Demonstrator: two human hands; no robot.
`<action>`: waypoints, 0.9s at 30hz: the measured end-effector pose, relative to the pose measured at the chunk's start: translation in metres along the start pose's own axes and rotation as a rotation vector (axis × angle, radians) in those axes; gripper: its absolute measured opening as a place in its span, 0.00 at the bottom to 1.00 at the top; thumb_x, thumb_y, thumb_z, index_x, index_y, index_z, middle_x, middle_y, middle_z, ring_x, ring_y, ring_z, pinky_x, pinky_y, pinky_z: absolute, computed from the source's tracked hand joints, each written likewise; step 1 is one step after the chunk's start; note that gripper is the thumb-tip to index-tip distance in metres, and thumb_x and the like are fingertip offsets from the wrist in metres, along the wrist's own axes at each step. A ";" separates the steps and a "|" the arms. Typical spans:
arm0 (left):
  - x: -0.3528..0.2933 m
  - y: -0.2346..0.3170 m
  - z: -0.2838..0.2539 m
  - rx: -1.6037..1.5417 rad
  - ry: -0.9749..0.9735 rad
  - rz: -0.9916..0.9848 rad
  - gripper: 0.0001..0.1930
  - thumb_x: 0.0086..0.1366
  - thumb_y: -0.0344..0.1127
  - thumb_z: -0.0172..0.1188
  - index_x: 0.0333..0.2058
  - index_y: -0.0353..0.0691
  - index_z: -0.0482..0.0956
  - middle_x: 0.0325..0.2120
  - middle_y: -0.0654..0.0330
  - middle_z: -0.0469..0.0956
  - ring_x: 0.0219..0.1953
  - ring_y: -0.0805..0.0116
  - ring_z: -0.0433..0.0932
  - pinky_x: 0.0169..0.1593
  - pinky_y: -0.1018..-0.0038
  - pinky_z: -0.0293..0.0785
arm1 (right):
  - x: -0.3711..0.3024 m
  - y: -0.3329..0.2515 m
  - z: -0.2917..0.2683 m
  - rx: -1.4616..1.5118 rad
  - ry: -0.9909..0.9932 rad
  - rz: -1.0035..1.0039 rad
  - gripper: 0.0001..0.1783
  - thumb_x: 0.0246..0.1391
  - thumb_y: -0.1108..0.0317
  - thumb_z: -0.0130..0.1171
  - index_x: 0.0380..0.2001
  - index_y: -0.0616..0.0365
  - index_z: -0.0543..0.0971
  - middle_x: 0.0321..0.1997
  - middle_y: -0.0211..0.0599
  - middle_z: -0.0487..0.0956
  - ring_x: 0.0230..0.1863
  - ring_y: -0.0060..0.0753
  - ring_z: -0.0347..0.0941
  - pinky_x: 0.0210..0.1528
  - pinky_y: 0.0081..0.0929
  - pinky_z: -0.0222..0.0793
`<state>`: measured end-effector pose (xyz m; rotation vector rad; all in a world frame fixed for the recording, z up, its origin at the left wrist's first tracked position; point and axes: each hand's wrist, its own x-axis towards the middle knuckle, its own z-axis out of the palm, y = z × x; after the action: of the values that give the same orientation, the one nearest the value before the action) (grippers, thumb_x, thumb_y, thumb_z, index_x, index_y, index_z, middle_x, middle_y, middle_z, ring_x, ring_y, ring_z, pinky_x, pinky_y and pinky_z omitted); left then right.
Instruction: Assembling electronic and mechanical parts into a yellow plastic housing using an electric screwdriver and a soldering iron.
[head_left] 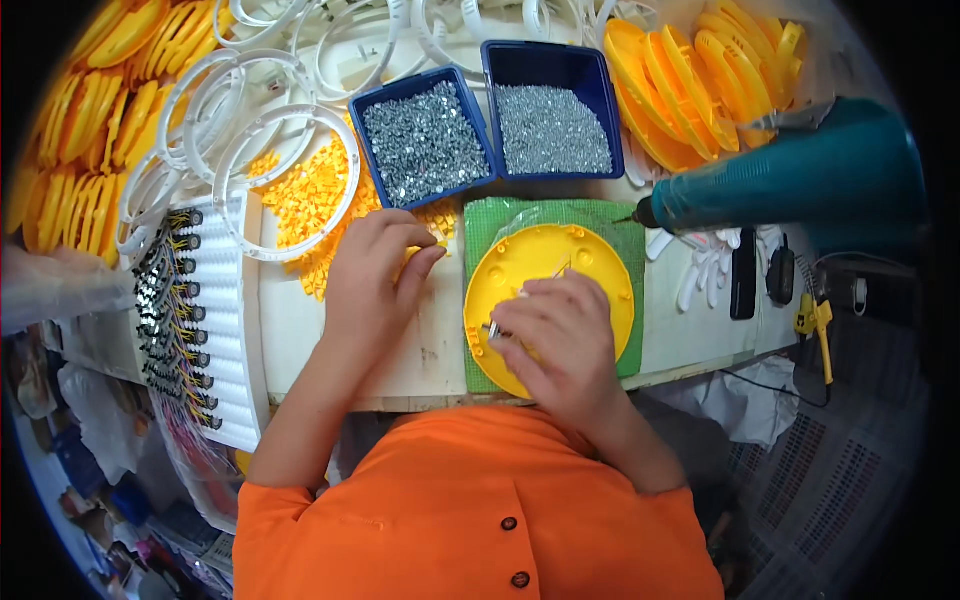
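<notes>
A round yellow plastic cover (pixel 590 335) lies on a green mat (pixel 482 225) with its hollow side up. Over it, my right hand (pixel 560 345) is closed round a small object with a shiny metal end (pixel 493 329); fingers hide most of it, so its kind is unclear. My left hand (pixel 375 275) is left of the mat, thumb and forefinger pinched together, with a bit of yellow plastic showing between them. Just beyond it spreads a heap of small yellow plastic pieces (pixel 318 190).
Two blue bins (pixel 486 110) of small metal parts stand behind the mat. A teal power screwdriver (pixel 790 175) hangs at right. White rings (pixel 222 180) and yellow covers (pixel 660 90) crowd the back. Left is a white foam tray (pixel 225 300) with wired parts; right, white gloves (pixel 705 270).
</notes>
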<state>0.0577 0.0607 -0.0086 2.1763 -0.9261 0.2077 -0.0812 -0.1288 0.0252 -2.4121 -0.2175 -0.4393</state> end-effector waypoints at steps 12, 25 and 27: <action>-0.063 0.053 0.007 -1.312 -0.148 -0.939 0.09 0.74 0.36 0.59 0.42 0.35 0.77 0.32 0.63 0.80 0.34 0.79 0.79 0.36 0.82 0.77 | 0.000 0.002 0.009 -0.051 0.010 -0.107 0.15 0.46 0.69 0.73 0.40 0.52 0.85 0.43 0.29 0.84 0.50 0.41 0.76 0.64 0.46 0.60; -0.067 0.068 0.010 -1.182 -0.147 -1.000 0.06 0.71 0.33 0.62 0.41 0.38 0.78 0.31 0.63 0.81 0.32 0.75 0.80 0.36 0.79 0.78 | 0.007 0.020 0.005 0.043 -0.127 -0.147 0.16 0.48 0.67 0.72 0.42 0.50 0.86 0.41 0.27 0.86 0.48 0.37 0.79 0.70 0.48 0.55; -0.060 0.063 0.007 -0.790 -0.032 -0.622 0.07 0.68 0.31 0.63 0.43 0.38 0.79 0.31 0.61 0.81 0.34 0.70 0.81 0.37 0.76 0.78 | 0.011 0.022 0.001 0.076 -0.168 -0.107 0.17 0.49 0.67 0.72 0.44 0.50 0.85 0.41 0.27 0.86 0.47 0.37 0.79 0.70 0.48 0.55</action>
<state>-0.0294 0.0596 -0.0014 1.6063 -0.2259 -0.4288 -0.0645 -0.1441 0.0158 -2.3705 -0.4319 -0.2705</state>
